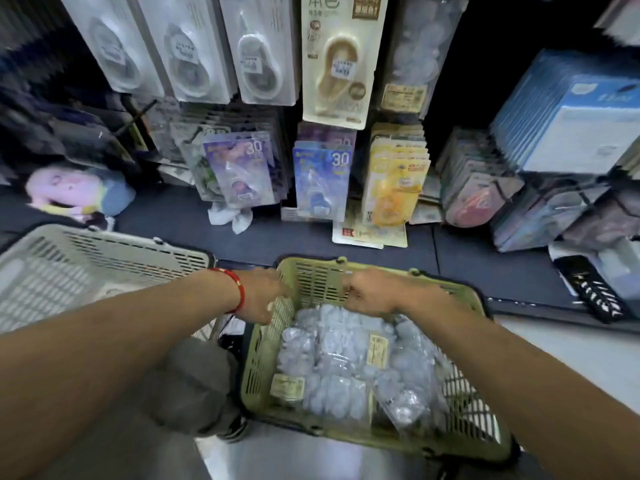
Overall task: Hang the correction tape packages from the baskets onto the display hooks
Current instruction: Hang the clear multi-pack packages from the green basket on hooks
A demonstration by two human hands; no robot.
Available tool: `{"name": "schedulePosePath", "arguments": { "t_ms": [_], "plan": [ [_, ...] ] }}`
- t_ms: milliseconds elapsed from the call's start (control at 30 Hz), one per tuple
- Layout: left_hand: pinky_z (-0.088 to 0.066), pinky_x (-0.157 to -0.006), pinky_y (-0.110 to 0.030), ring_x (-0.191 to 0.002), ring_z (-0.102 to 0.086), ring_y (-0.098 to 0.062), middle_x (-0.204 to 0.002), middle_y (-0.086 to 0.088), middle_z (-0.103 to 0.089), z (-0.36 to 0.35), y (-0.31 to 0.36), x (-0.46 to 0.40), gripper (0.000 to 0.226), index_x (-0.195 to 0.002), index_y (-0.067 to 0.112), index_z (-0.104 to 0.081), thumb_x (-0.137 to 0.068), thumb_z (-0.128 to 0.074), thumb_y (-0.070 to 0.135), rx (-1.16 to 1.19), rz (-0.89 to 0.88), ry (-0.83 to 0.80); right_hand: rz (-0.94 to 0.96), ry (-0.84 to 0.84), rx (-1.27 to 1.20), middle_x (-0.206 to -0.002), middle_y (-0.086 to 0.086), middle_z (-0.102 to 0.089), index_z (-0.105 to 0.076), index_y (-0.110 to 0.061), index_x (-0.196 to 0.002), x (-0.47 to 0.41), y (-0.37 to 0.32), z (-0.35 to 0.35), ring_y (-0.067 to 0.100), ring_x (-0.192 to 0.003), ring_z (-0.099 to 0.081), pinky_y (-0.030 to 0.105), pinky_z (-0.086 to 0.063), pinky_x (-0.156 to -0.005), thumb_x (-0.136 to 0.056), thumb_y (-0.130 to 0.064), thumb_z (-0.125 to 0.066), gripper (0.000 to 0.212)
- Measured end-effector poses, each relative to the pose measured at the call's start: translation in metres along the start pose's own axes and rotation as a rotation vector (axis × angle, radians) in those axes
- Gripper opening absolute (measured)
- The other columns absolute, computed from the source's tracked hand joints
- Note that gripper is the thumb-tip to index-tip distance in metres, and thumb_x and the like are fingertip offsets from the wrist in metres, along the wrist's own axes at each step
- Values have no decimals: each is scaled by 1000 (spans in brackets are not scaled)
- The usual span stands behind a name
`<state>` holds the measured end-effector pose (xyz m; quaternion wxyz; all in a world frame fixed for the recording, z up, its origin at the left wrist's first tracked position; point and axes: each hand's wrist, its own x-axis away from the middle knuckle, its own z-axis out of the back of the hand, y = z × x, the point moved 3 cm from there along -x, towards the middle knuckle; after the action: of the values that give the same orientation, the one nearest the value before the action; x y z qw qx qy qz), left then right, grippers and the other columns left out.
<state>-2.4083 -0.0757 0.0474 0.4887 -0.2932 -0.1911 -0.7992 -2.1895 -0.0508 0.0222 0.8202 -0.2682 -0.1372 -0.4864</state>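
1. Clear packages (341, 362) are lying flat, piled in the green basket (256, 368); long axes vary, contents pale blue-white.
2. Left hand (258, 294) is curling over the basket's far-left rim.
3. Right hand (369, 292) is gripping the far rim.
4. A grey basket (86, 265) is sitting left.

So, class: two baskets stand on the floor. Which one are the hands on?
The green basket, full of clear packages. Left hand and right hand grip its far rim; the grey basket stands untouched.

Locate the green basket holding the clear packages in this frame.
In the head view, the green basket sits low and right of centre on the floor, beside the grey basket, with both hands, left and right, at its far rim.
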Motion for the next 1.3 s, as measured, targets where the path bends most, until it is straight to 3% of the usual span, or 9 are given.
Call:
{"name": "schedulePosePath", "arguments": {
  "t_ms": [200, 433, 600, 700, 867, 967, 1067, 1200, 1300],
  "plan": [
    [-33, -121, -49, -151, -24, -41, -164, -19, -18, -74, 18, -4, 71, -158, 27, -36, -93, -64, 25, 167, 201, 202, 30, -228, 1, -156, 10, -48, -45, -20, -155, -15, -19, -144, 33, -140, -49, 41, -45, -111, -102, -27, -63, 57],
    [0, -131, -45, -163, 7, -29, -175, -9, -12, -121, 54, -3, 67, -151, 21, -50, -88, -71, 16, 651, 360, 514, -356, 6, -305, -145, 18, -48, -30, -12, -151, -36, -69, -197, 39, -134, -49, 47, -41, -110, -92, -11, -73, 74],
    [-11, -130, -32, -163, -8, -24, -170, -7, -28, -113, 48, 3, 54, -141, 15, -59, -90, -68, 1, 903, 377, 620, -453, 132, -837, -138, 17, -44, -28, -14, -149, -41, -65, -197, 37, -125, -56, 39, -52, -99, -94, -14, -73, 71],
    [-17, -129, -31, -161, -17, -24, -167, -8, -34, -108, 47, 6, 51, -139, 13, -60, -90, -69, 0, 898, 376, 626, -492, 171, -1247, -128, 12, -61, -41, -11, -139, -36, -58, -189, 28, -111, -61, 28, -57, -85, -101, -16, -64, 45],
    [-20, -120, -18, -149, -39, -29, -153, -10, -49, -105, 53, 9, 55, -142, 7, -58, -89, -69, -3, 787, 395, 757, -320, 150, -1480, -117, 13, -76, -70, -12, -116, -10, -18, -169, 30, -106, -73, 37, -59, -82, -88, 11, -69, 35],
    [-35, -120, -31, -136, -52, -28, -144, -8, -54, -103, 68, -3, 68, -154, 8, -45, -94, -76, 18, 1132, 406, 688, -130, 104, -1747, -121, 14, -77, -68, -9, -129, 5, 4, -160, 35, -112, -74, 46, -60, -93, -92, 6, -71, 40],
    [-56, -102, -53, -110, -72, -37, -121, -16, -75, -110, 83, -20, 37, -134, 4, -63, -102, -68, 22, 1545, 382, 464, -9, 115, -1616, -119, 7, -78, -71, -14, -130, 5, 6, -149, 29, -110, -74, 44, -60, -93, -96, -18, -77, 34],
    [-50, -81, -38, -87, -61, -27, -91, -17, -65, -124, 72, -22, 20, -99, -5, -60, -106, -58, 14, 1485, 525, 557, -254, 448, -802, -141, 4, -65, -66, -16, -138, -7, 28, -142, 26, -132, -59, 38, -47, -109, -100, -25, -71, 40],
    [-54, -83, -43, -87, -62, -26, -94, -17, -65, -129, 64, -22, 20, -111, -1, -63, -106, -55, 17, 1512, 599, 582, -239, 129, -200, -177, 1, -11, -23, -27, -166, -20, 45, -163, 26, -163, -6, 49, -7, -131, -97, -42, -73, 87]
  ]
}}
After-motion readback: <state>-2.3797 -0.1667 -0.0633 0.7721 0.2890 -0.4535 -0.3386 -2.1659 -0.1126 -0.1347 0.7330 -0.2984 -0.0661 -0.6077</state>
